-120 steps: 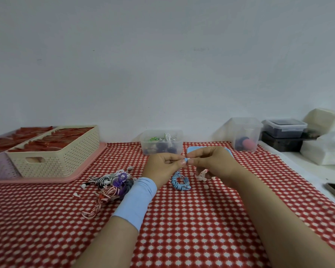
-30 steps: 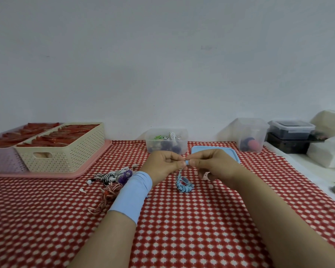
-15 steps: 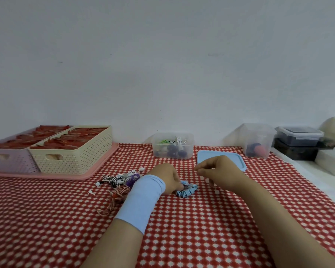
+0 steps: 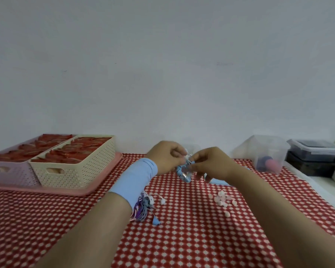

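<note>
A coiled bundle of blue earphone cable hangs above the red checked tablecloth, held between both hands. My left hand, with a light blue wristband on its wrist, pinches the bundle's top. My right hand pinches it from the right side. A tangle of purple, white and blue earphones lies on the cloth under my left forearm. Small pale pink ear tips lie scattered below my right wrist.
A cream basket and a lilac basket of red items sit on a pink tray at the left. A clear tub and dark lidded boxes stand at the right. A blue lid shows under my right hand.
Both hands lifted the blue bundle from the cloth and carried it farther from me. The view tilted, so the table sits lower in the frame.
</note>
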Demonstrator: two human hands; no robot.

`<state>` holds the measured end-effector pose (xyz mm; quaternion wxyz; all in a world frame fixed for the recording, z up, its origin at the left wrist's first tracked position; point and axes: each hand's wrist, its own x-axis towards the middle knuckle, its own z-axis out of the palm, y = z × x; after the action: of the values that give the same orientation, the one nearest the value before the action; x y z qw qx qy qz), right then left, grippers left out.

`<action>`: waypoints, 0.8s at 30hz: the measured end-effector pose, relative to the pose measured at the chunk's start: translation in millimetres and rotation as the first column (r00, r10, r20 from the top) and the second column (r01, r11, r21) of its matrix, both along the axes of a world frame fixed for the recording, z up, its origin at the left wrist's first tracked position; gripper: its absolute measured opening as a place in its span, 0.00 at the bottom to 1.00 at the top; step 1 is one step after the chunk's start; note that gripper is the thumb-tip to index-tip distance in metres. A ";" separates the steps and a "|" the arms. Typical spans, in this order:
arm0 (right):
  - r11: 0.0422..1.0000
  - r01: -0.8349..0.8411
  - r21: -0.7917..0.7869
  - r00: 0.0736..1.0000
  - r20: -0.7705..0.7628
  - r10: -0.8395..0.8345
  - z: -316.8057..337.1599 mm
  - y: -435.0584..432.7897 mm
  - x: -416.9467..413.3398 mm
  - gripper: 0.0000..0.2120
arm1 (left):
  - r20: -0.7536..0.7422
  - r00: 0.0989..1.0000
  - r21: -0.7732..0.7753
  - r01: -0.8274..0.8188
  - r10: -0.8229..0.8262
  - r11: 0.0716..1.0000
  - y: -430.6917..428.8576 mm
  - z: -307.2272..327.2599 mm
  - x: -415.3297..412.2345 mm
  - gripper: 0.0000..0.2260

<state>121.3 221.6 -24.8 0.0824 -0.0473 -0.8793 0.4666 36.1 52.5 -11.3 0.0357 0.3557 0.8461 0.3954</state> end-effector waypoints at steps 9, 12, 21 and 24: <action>0.985 0.160 0.059 0.985 -0.079 -0.155 38.2 17.0 -89.5 0.01 | 0.024 0.998 0.101 -0.058 0.056 0.993 20.9 35.9 -81.0 0.10; 0.969 0.168 0.179 0.985 -0.060 -0.160 28.4 20.0 -128.5 0.01 | -0.004 0.989 0.084 -0.147 0.148 0.986 27.6 25.2 -109.0 0.09; 0.848 0.109 0.519 0.992 0.001 -0.129 -5.0 21.3 -173.6 0.14 | -0.201 0.968 -0.226 -0.192 0.147 0.955 17.6 -15.7 -149.1 0.05; 0.822 0.074 0.564 0.997 -0.022 -0.075 -4.3 18.5 -166.8 0.09 | -0.211 0.975 -0.392 -0.152 0.073 0.907 17.2 -21.1 -144.1 0.13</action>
<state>-45.5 240.1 -29.1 0.1102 -0.0556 -0.9755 0.1822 -108.0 69.8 -32.5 0.0043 0.3273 0.9282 0.1767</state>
